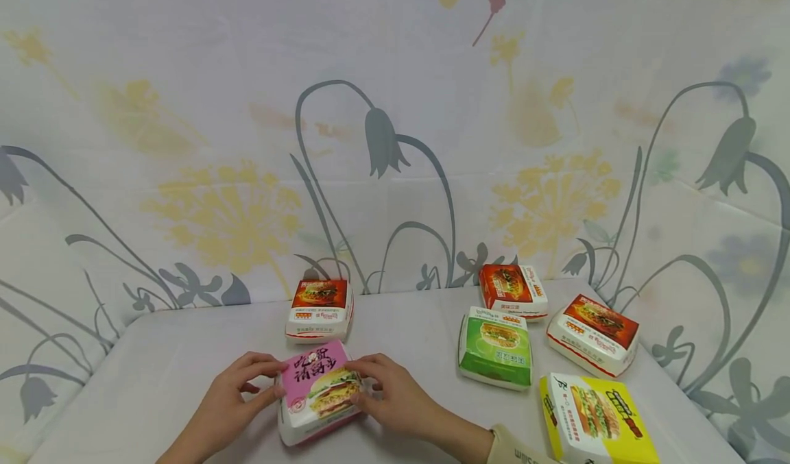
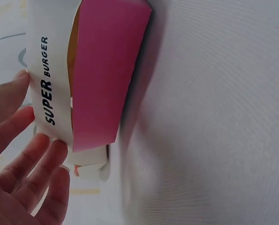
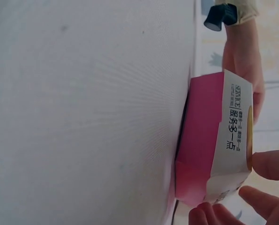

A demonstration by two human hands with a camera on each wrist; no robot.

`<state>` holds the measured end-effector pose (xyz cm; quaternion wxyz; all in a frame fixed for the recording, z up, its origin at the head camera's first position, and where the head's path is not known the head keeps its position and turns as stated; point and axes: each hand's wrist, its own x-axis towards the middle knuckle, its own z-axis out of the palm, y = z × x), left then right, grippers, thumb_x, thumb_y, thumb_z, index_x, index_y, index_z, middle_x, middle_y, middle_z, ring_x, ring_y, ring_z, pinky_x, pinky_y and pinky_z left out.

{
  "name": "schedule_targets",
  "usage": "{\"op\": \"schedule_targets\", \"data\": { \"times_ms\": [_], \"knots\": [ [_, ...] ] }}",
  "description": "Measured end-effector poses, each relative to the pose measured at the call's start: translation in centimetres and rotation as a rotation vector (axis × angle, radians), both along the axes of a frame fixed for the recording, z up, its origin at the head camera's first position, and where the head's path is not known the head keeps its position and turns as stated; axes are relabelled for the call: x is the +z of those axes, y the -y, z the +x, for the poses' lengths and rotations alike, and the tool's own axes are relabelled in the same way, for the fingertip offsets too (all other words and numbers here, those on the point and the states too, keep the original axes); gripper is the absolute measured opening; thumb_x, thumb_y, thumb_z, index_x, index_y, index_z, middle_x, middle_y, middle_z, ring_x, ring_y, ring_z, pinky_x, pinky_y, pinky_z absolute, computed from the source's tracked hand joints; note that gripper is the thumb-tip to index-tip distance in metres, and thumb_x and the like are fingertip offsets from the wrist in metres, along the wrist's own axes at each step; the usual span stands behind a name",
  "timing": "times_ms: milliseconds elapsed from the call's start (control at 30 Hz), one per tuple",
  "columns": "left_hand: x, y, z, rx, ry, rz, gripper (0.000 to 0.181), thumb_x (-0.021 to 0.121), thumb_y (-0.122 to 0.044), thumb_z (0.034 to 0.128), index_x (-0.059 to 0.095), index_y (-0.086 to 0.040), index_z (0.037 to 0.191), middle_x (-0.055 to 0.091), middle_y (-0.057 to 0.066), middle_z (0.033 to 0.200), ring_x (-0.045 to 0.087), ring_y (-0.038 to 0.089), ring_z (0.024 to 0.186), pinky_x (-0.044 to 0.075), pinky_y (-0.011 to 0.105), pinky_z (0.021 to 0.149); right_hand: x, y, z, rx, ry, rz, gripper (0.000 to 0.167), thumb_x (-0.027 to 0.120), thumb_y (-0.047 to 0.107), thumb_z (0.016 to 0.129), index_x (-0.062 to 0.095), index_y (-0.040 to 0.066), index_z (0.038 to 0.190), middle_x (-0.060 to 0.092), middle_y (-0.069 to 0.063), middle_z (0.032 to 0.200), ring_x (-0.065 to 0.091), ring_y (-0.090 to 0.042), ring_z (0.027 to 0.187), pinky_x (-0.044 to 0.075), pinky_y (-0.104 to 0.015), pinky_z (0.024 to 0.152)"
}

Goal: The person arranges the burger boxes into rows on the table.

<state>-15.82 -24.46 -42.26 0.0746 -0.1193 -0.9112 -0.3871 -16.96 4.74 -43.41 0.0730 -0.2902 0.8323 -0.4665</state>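
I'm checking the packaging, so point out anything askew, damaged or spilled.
The pink box between the left hand and right hand looks odd: the left wrist view shows a gap between its white lid and pink base, as if not fully closed. No spill shows.

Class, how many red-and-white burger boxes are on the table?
3: the first behind the pink box, the second behind the green box, the third to its right.

From the head we look forward and down across the table (image 1: 154,354) to the patterned backdrop (image 1: 395,46), while our two wrist views, close, low and tipped sideways, face different sides of the pink-and-white box (image 1: 321,394) that all three share.
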Motion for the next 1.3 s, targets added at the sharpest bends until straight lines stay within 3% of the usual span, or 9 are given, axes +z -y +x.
{"op": "schedule_targets", "data": {
  "times_ms": [267,500,667,900,1133,1300],
  "knots": [
    [-0.2,0.0,-0.2,-0.037,0.046,-0.021,0.034,0.079,-0.033,0.0859,0.072,-0.021,0.117,0.058,-0.003,0.119,0.054,0.020,0.109,0.054,0.028,0.076,0.2,0.1,0.1,-0.005,0.031,0.004,0.043,0.068,0.033,0.095,0.063,0.016,0.134,0.056,-0.003,0.136,0.054,-0.016,0.122,0.051,-0.028,0.089],
    [-0.3,-0.3,-0.2,-0.053,0.072,-0.042,0.049,0.079,-0.042,0.0836,0.068,-0.018,0.124,0.052,0.003,0.129,0.051,0.026,0.117,0.052,0.035,0.078,0.4,0.2,0.3,-0.002,0.010,-0.014,0.037,0.069,0.023,0.093,0.066,0.016,0.130,0.057,-0.003,0.131,0.056,-0.018,0.119,0.052,-0.030,0.090],
    [-0.3,-0.5,-0.2,-0.077,0.110,-0.067,0.056,0.078,-0.046,0.0838,0.064,-0.018,0.130,0.046,0.008,0.138,0.048,0.032,0.122,0.051,0.039,0.081,0.5,0.6,0.3,-0.016,0.023,-0.004,0.043,0.074,0.025,0.091,0.065,0.016,0.132,0.055,-0.004,0.136,0.054,-0.019,0.122,0.051,-0.031,0.093],
    [-0.6,-0.4,-0.2,-0.097,0.090,-0.109,0.065,0.078,-0.049,0.0821,0.060,-0.018,0.136,0.039,0.012,0.151,0.046,0.037,0.127,0.052,0.041,0.083,0.3,1.2,0.3,-0.014,0.043,0.015,0.047,0.072,0.030,0.092,0.062,0.017,0.136,0.050,-0.006,0.146,0.050,-0.022,0.129,0.049,-0.031,0.096],
    [-0.6,-0.5,-0.2,-0.108,0.042,-0.121,0.071,0.081,-0.050,0.0782,0.059,-0.017,0.138,0.040,0.011,0.152,0.044,0.037,0.129,0.051,0.043,0.083,0.5,1.6,0.3,-0.018,0.029,0.016,0.046,0.072,0.028,0.092,0.062,0.017,0.136,0.050,-0.006,0.146,0.050,-0.021,0.129,0.049,-0.030,0.096],
    [-0.9,-0.2,-0.2,-0.106,0.074,-0.092,0.072,0.081,-0.046,0.0793,0.057,-0.017,0.141,0.038,0.012,0.153,0.041,0.039,0.130,0.051,0.044,0.083,0.7,1.3,0.0,0.002,-0.011,0.028,0.046,0.071,0.028,0.093,0.062,0.015,0.136,0.052,-0.007,0.145,0.050,-0.021,0.130,0.049,-0.028,0.096]
  ]
}}
